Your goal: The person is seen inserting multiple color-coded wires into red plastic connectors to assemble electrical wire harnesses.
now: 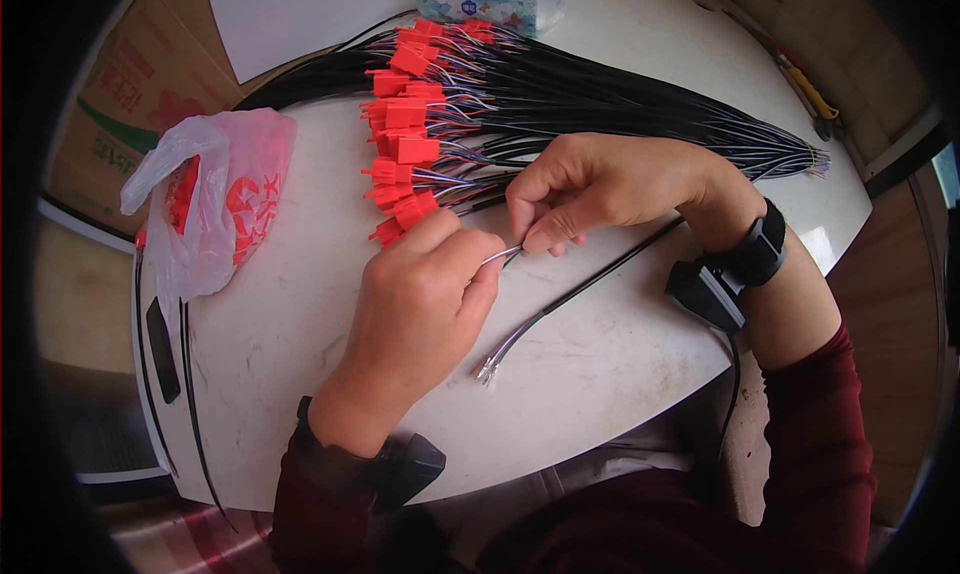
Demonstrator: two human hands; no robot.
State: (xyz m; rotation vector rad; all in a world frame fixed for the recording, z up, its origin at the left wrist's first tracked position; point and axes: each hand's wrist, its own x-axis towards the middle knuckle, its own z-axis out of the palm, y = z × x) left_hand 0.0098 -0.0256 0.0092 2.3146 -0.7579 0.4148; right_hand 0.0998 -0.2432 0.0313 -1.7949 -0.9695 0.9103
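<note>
A pale worktop fills my head view, with a printed carton standing beyond its left edge and wood panelling past the right. And here's the action: both hands are up in front, just on the near side of the cable bundle. My left hand is closed, thumb and fingers gripping a thin wire; my right hand comes in from the right and pinches that wire by thumb and fingertip. So the wire sits in the short gap between the two, around the middle of the worktop.

Just below, on the near-edge side, a black cable slants down from under my right wrist, its silver terminals lying on the surface. Look to the far edge: the bundle stretches towards the far right corner, red connectors stacked across it, the lowest right beside my left hand. There's a tissue pack at that far edge. Over by the left edge, a plastic bag with red pieces showing through, and near it a dark slab.
</note>
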